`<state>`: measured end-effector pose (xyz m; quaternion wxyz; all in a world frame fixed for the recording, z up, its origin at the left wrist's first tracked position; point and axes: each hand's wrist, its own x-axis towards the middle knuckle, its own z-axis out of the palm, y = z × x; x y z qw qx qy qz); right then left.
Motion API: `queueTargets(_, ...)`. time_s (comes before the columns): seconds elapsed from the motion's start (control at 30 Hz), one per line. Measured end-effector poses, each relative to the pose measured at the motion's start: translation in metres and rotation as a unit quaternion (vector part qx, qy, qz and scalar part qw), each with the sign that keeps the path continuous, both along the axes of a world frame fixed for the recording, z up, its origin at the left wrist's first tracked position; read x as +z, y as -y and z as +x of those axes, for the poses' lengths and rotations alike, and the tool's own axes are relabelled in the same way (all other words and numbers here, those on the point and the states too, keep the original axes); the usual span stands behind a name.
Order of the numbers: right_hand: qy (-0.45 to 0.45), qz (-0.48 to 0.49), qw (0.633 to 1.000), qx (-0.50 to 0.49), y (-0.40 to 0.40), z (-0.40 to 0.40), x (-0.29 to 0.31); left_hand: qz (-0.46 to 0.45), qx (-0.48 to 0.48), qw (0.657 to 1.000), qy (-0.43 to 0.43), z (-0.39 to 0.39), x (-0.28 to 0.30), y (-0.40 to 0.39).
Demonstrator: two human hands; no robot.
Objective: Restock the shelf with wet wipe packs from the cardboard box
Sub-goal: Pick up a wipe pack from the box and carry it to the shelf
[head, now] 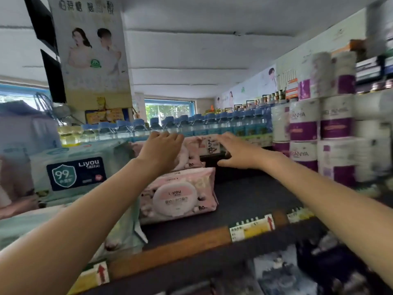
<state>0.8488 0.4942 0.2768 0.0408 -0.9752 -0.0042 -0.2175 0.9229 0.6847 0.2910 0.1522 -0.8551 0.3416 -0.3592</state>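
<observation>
A single head-worn view is taken close to the shelf [251,201], faced forward along its top board at arm's reach.

"Liyou" and "99" in a shield on the green wipe pack [76,174], "Liyou" and "80" on the pink wipe pack [178,199], "ANYA" on purple-banded tissue rolls [304,122]

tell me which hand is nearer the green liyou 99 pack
Left. The left hand rests on the upper pink pack just right of the green pack; the right hand reaches further right over the bare shelf.
</observation>
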Motion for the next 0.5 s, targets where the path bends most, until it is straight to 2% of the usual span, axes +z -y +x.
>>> queueTargets(0.13,-0.042,-0.013,0.996,-0.073,0.004,-0.09,-0.024,-0.004,-0.124,0.992,-0.018,-0.068,-0.029,0.042)
queueTargets(0.23,-0.075,0.004,0.985,-0.156,0.018,-0.182,-0.057,0.029,-0.236,0.97,-0.057,-0.131,-0.065,0.087)
queueTargets(0.3,-0.109,0.032,0.968,-0.226,0.027,-0.258,-0.089,0.042,-0.35,0.93,-0.105,-0.185,-0.098,0.116)
queueTargets(0.37,-0.138,0.067,0.942,-0.297,0.03,-0.343,-0.127,0.072,-0.458,0.871,-0.16,-0.251,-0.139,0.139)
queueTargets(0.5,-0.19,0.156,0.865,-0.438,0.01,-0.517,-0.209,0.174,-0.589,0.761,-0.211,-0.401,-0.226,0.171)
